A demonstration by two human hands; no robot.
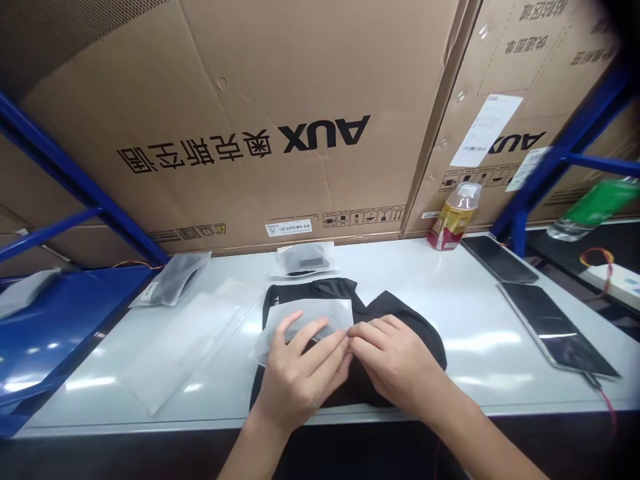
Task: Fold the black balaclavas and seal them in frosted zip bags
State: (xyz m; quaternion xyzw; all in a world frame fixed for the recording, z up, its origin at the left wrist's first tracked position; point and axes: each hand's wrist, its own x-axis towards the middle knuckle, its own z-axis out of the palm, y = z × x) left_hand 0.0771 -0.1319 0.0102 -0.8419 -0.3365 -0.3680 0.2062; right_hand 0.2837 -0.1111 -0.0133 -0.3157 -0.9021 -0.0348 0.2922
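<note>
A small frosted plastic bag (313, 313) is gripped at its right edge by both my hands, above a black cloth item (410, 327) spread on the table. My left hand (300, 373) lies over the bag's lower part, thumb and fingers around its edge. Close beside it, my right hand (393, 357) has its fingertips pinched on the bag's right edge, touching the left fingertips. Something dark shows inside the bag under my left fingers. Just behind stands another frosted bag (305, 259) with a dark thing in it.
Flat clear bags (185, 347) and a filled bag (173, 279) lie on the white table (480, 393) at left. A bottle (454, 217) and two phones (555, 327) are at right. Large cartons (250, 80) wall the back; blue posts (75, 167) flank both sides.
</note>
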